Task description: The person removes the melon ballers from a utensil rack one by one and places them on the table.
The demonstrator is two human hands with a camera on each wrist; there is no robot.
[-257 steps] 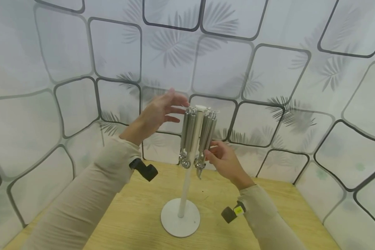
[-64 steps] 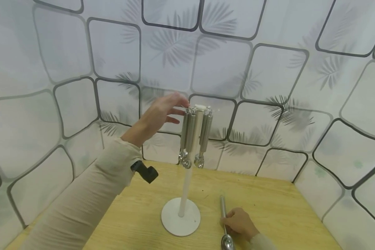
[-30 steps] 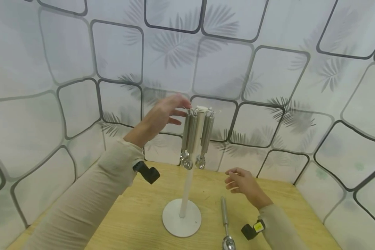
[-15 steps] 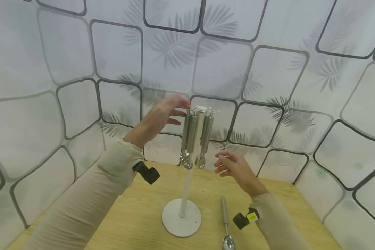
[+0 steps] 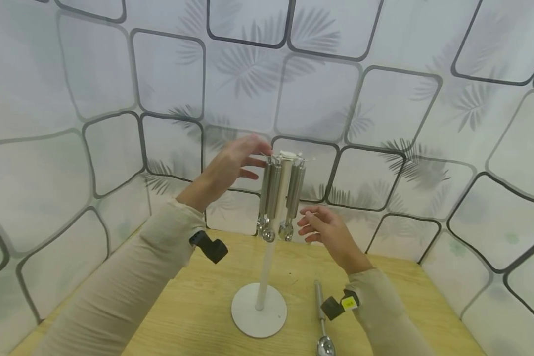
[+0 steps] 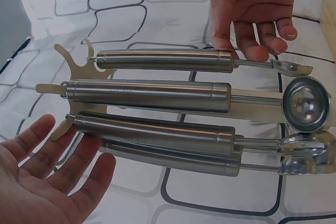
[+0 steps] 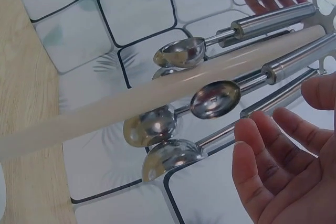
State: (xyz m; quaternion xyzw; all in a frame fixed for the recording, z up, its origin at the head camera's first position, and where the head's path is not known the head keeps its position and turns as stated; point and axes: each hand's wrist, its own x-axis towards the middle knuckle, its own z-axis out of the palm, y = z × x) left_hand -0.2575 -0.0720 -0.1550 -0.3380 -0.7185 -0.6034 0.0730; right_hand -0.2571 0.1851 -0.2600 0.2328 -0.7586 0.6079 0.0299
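Several steel scoops with thick handles and round bowls hang from the hooked top of a white stand. My left hand is raised at the left of that top. Its fingers are spread, and in the left wrist view fingertips rest against or just beside a hook. My right hand is to the right of the hanging bowls, fingers loosely bent and holding nothing. In the right wrist view its fingertips are close to a scoop's handle; contact is unclear. Another scoop lies on the table.
The wooden table carries the stand's round base. Patterned sheets enclose the back and both sides. A black wrist camera is on the left wrist, and another camera sits above the lying scoop in the head view.
One scoop has come off the stand's right side and lies on the table. My right hand has let go of it and risen back towards the hanging scoops. The left hand has barely moved.
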